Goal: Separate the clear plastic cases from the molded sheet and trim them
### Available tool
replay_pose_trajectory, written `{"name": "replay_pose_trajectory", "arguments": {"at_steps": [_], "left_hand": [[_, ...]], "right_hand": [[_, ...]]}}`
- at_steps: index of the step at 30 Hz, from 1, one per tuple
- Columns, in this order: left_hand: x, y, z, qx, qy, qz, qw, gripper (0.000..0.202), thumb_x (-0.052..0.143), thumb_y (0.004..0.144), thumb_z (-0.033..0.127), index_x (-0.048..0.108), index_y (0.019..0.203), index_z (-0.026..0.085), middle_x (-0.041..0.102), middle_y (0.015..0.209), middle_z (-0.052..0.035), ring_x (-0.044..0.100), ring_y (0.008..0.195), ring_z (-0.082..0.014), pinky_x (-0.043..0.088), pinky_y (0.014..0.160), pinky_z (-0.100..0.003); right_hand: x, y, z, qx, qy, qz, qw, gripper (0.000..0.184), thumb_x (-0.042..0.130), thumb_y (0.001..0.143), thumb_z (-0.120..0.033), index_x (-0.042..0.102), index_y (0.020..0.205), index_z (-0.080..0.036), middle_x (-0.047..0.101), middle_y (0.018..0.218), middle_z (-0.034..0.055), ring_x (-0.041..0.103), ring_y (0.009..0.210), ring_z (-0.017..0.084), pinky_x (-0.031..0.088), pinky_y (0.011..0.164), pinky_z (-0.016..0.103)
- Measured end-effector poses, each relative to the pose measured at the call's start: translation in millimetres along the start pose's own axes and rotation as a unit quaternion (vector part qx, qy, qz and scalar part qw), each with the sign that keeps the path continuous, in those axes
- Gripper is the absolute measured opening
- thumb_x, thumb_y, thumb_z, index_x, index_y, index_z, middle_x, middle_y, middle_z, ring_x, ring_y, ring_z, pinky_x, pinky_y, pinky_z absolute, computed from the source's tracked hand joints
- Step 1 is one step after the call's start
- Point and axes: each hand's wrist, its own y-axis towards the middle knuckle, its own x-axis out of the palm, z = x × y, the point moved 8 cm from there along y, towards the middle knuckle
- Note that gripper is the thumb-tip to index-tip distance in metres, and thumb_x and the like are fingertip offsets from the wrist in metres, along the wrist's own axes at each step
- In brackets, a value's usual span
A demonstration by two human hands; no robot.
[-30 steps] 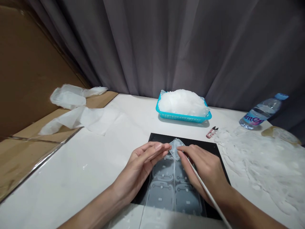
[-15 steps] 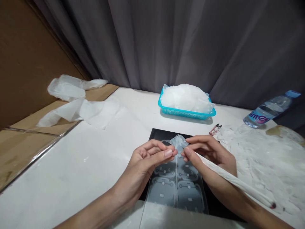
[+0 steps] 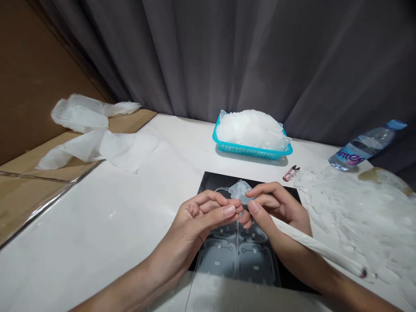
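A translucent sheet with rounded moulded panels (image 3: 217, 258) lies over a black mat (image 3: 292, 277). Its small far piece (image 3: 238, 189) is lifted between my two hands. My left hand (image 3: 208, 216) is closed in a pinch at the near left edge of that piece; the exact grip point is partly hidden by the fingers. With thumb and fingers drawn together, my right hand (image 3: 276, 212) touches the right side of the piece. It also holds a long white stick-like tool (image 3: 318, 247), whose dark-tipped end points toward me at the lower right; its other end is hidden in the hand.
A blue basket (image 3: 253, 151) heaped with white translucent pieces stands at the back. Pink thread snips (image 3: 290, 173) lie near the mat. On the right are a water bottle (image 3: 360, 149) and a pile of clear scraps (image 3: 367, 216). Thin white sheets (image 3: 120, 147) lie at left across cardboard.
The view has shifted slightly. My right hand has moved in a little closer to my left, its fingers now further under and around the translucent piece.
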Motion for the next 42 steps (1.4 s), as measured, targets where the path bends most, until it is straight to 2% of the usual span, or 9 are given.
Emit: {"name": "replay_pose_trajectory", "arguments": {"at_steps": [5,10,15,21,25,36,42], "left_hand": [[-0.2,0.7,-1.3,-0.002,-0.009,-0.005,1.0,0.013,0.08,0.089,0.024,0.069,0.084,0.02,0.081,0.09,-0.0017,0.075,0.087,-0.0133,0.053,0.085,-0.02],[3.7,3.8,-2.2,0.0,-0.03,-0.022,0.999,0.011,0.077,0.091,0.02,0.069,0.084,0.02,0.081,0.091,-0.0018,0.076,0.09,-0.013,0.054,0.09,-0.02],[2.4,2.9,-2.9,0.001,-0.03,-0.019,0.999,0.009,0.075,0.092,0.019,0.071,0.084,0.019,0.081,0.093,-0.0024,0.076,0.09,-0.0143,0.055,0.092,-0.023],[2.8,3.1,-1.7,0.004,-0.025,-0.012,1.0,0.008,0.076,0.091,0.019,0.072,0.084,0.02,0.081,0.091,-0.0013,0.076,0.088,-0.0135,0.056,0.09,-0.021],[-0.5,2.7,-4.6,-0.001,-0.018,0.003,1.0,0.009,0.078,0.09,0.022,0.071,0.084,0.02,0.082,0.095,-0.0034,0.076,0.091,-0.0145,0.056,0.092,-0.022],[-3.5,4.6,-7.0,-0.012,-0.023,0.024,0.999,0.011,0.081,0.088,0.022,0.071,0.085,0.019,0.083,0.106,-0.0069,0.076,0.107,-0.0177,0.055,0.1,-0.023],[-4.1,3.4,-7.8,-0.017,-0.035,0.021,0.999,0.011,0.081,0.088,0.021,0.071,0.086,0.018,0.083,0.106,-0.0076,0.077,0.107,-0.0198,0.057,0.101,-0.025]], "right_hand": [[-0.6,-2.1,2.7,-0.011,0.002,-0.006,1.0,0.007,0.065,0.099,-0.025,0.062,0.105,-0.026,0.075,0.074,-0.0039,0.072,0.067,0.01,0.059,0.068,0.018],[0.6,-1.2,7.7,0.0,0.016,-0.002,1.0,0.006,0.065,0.1,-0.027,0.061,0.105,-0.025,0.075,0.074,-0.0032,0.071,0.066,0.01,0.059,0.068,0.02],[0.1,-1.1,13.9,-0.004,0.024,0.008,1.0,0.005,0.065,0.099,-0.027,0.062,0.103,-0.025,0.075,0.075,-0.0029,0.071,0.064,0.01,0.059,0.065,0.019],[0.8,-2.0,15.5,0.007,0.017,0.011,1.0,0.009,0.066,0.098,-0.029,0.062,0.103,-0.023,0.076,0.076,-0.0008,0.073,0.067,0.013,0.061,0.065,0.023],[0.9,-3.7,16.1,0.025,0.011,0.027,0.999,0.008,0.065,0.099,-0.028,0.062,0.103,-0.023,0.075,0.076,-0.0006,0.072,0.067,0.013,0.061,0.065,0.024],[-4.7,-2.0,24.7,-0.011,0.006,0.064,0.998,0.011,0.064,0.1,-0.033,0.061,0.104,-0.023,0.073,0.077,-0.0008,0.073,0.066,0.014,0.062,0.064,0.024],[-3.3,-1.7,21.6,-0.018,0.001,0.052,0.998,0.011,0.062,0.101,-0.034,0.061,0.102,-0.023,0.073,0.078,-0.0001,0.074,0.068,0.014,0.062,0.064,0.024]]}}
